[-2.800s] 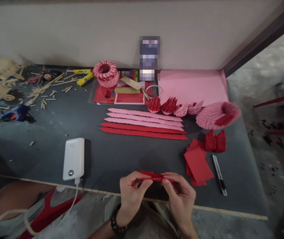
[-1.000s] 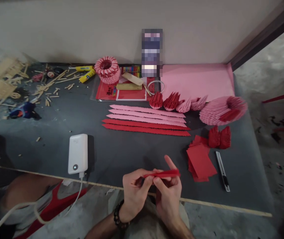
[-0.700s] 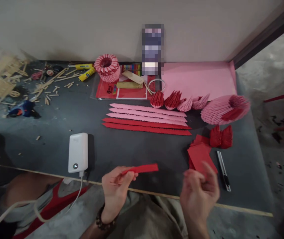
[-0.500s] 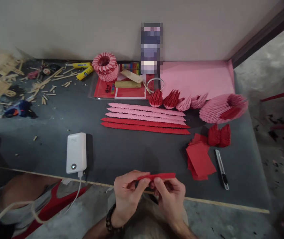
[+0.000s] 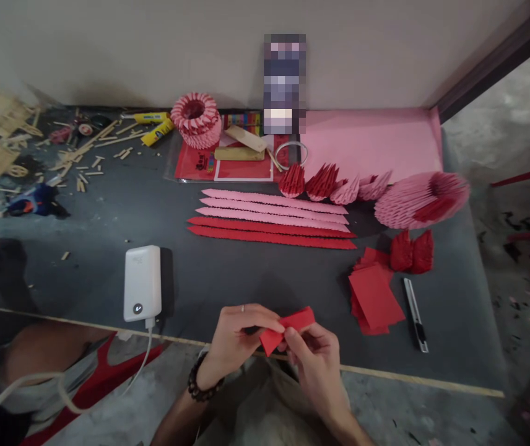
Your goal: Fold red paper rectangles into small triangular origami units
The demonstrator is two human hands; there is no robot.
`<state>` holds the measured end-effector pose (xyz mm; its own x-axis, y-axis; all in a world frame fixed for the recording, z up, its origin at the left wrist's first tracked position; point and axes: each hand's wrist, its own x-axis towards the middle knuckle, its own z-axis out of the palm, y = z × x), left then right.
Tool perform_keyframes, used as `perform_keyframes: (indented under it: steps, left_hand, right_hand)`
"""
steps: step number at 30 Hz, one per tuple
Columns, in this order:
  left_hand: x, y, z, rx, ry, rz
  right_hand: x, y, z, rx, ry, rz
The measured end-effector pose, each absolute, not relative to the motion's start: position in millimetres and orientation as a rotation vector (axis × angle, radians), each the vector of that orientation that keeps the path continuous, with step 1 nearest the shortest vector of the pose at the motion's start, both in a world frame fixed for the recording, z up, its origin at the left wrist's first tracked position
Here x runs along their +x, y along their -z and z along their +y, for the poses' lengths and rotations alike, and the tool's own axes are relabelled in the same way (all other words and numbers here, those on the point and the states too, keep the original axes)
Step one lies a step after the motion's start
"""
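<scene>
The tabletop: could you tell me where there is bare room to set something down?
Bare grey table lies between the power bank, the strips and the hands folding red paper; another patch lies between power bank and wood scraps. It is crowded along the wall and around the red sheets and knife.

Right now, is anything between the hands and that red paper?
No. The left hand and right hand both pinch the red paper directly, above the table edge; nothing visible lies between.
</scene>
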<state>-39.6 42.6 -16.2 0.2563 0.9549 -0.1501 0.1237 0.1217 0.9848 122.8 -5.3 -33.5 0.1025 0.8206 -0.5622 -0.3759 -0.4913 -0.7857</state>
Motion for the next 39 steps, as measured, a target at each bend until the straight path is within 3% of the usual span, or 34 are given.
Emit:
perform_keyframes:
  steps: [6, 16, 23, 39]
  left_hand:
    - [-37.8, 18.9, 36.4, 1.203, -0.922, 1.172]
    - [5.1, 21.1, 14.0, 0.527, -1.199, 1.335]
    - [18.3, 21.2, 7.7, 0.513, -1.257, 1.385]
    - [29.0, 28.8, 5.1, 0.630, -1.260, 1.455]
  right_hand:
    - [120.3, 36.7, -9.8, -1.399, -1.492, -0.635]
    - [122.8, 31.9, -4.6, -1.465, -1.431, -0.690]
    - [120.6, 26.8, -1.2, -1.583, -1.283, -0.794]
    - [117.8, 36.3, -8.5, -1.645, -1.282, -0.834]
